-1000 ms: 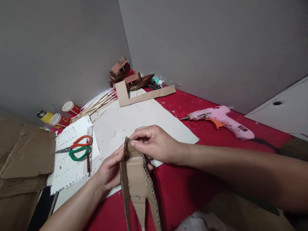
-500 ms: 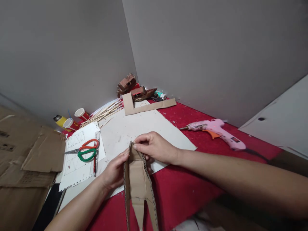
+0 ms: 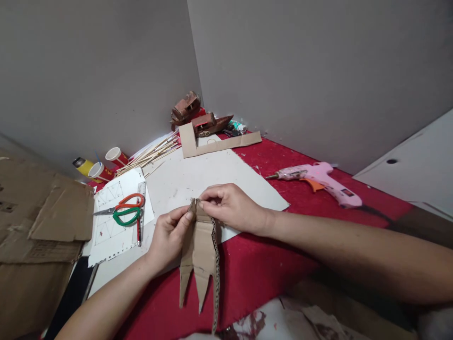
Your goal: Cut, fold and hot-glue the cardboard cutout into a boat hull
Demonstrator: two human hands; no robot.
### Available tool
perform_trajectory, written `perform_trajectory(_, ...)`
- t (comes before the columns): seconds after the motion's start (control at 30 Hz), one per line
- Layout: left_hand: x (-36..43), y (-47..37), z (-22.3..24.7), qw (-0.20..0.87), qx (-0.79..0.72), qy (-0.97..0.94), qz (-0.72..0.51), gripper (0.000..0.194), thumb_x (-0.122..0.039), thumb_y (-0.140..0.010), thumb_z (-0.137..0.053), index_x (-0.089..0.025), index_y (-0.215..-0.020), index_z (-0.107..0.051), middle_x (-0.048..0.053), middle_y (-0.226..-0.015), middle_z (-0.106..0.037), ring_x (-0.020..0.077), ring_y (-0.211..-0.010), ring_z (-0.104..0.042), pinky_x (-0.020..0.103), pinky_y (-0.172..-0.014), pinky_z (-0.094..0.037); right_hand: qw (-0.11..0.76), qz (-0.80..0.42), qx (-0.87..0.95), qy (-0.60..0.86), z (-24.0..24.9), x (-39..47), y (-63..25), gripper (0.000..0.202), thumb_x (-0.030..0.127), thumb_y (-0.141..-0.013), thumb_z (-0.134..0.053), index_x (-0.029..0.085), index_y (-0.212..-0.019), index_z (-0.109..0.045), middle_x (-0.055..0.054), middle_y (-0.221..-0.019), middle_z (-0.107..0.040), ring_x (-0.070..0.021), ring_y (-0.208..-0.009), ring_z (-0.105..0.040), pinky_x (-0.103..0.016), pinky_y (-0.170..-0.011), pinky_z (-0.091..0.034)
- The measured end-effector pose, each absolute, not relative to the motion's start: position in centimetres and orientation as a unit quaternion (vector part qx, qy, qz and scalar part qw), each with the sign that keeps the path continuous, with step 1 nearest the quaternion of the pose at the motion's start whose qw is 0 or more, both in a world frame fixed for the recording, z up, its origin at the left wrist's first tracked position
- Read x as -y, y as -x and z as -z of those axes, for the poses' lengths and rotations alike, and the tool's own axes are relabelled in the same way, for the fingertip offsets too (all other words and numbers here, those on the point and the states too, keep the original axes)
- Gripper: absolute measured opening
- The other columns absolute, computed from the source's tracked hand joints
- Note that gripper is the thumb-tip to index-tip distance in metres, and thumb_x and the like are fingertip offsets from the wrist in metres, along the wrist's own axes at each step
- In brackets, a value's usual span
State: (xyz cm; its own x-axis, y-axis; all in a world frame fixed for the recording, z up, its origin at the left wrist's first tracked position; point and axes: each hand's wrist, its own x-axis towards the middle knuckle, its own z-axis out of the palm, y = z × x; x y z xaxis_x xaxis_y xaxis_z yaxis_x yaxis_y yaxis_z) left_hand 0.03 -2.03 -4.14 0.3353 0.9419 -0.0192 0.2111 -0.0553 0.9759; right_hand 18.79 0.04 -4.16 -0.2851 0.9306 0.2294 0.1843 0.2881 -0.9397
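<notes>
A folded brown cardboard piece (image 3: 204, 245) hangs between my hands, its far end pinched and its pointed strips hanging toward me. My left hand (image 3: 170, 236) grips the left panel near the top, thumb on the inner face. My right hand (image 3: 233, 208) pinches the narrow far tip between thumb and forefinger. The left panel is splayed outward; the right one stands on edge and shows its corrugated rim. Both hands are over the near edge of a white board (image 3: 212, 174). Some fingers are hidden behind the cardboard.
A pink glue gun (image 3: 318, 179) lies right on the red cloth (image 3: 269, 278). Scissors (image 3: 127, 210) rest on drawn paper (image 3: 106, 245) at left. Beyond are wooden sticks (image 3: 152, 153), paper cups (image 3: 100, 172), an L-shaped cardboard strip (image 3: 219, 145) and brown model boats (image 3: 212, 123). A large cardboard box (image 3: 42, 212) stands left.
The cardboard's near end has swung up and its left panel has opened outward. My left thumb now presses on that panel's inside, and my right hand still pinches the tip.
</notes>
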Motion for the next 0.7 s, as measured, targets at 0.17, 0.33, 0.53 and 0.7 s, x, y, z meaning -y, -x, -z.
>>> perform_trajectory(0.17, 2.2, 0.5, 4.1, 0.555, -0.455, -0.619, -0.319, 0.028, -0.032, -0.093, -0.059, -0.020, -0.115, -0.071, 0.004, -0.097, -0.077, 0.0164, -0.082, -0.067, 0.024, -0.074, -0.049, 0.401, -0.442, 0.688, 0.413, 4.2, 0.0, -18.9, 0.016, 0.012, -0.077, -0.052, 0.013, -0.068, -0.064, 0.004, -0.056, -0.049, -0.0084, -0.053, -0.043, -0.020, -0.050, -0.033)
perform_trajectory(0.33, 2.5, 0.6, 3.8, 0.497, -0.441, -0.682, -0.307, 0.034, -0.030, -0.095, -0.054, -0.022, -0.126, -0.065, 0.006, -0.113, -0.073, 0.0197, -0.097, -0.067, 0.028, -0.085, -0.050, 0.393, -0.447, 0.694, 0.405, 3.8, 0.4, -19.2, 0.016, 0.013, -0.079, -0.052, 0.012, -0.071, -0.066, 0.003, -0.060, -0.052, -0.0086, -0.055, -0.044, -0.020, -0.051, -0.035)
perform_trajectory(0.53, 3.0, 0.6, 3.9, 0.413, -0.446, -0.733, -0.305, 0.039, -0.026, -0.097, -0.049, -0.027, -0.136, -0.057, 0.004, -0.126, -0.068, 0.0213, -0.115, -0.062, 0.030, -0.097, -0.046, 0.396, -0.446, 0.700, 0.394, 3.8, 0.5, -19.1, 0.015, 0.012, -0.078, -0.053, 0.013, -0.072, -0.067, 0.002, -0.063, -0.056, -0.0090, -0.056, -0.047, -0.020, -0.052, -0.036)
perform_trajectory(0.7, 3.4, 0.1, 3.4, 0.411, -0.457, -0.720, -0.322, 0.034, -0.025, -0.097, -0.048, -0.026, -0.126, -0.065, 0.003, -0.113, -0.074, 0.0195, -0.100, -0.067, 0.027, -0.086, -0.049, 0.412, -0.426, 0.711, 0.379, 3.9, 0.6, -19.0, 0.015, 0.012, -0.079, -0.054, 0.013, -0.071, -0.067, 0.001, -0.065, -0.057, -0.0091, -0.057, -0.049, -0.020, -0.053, -0.037)
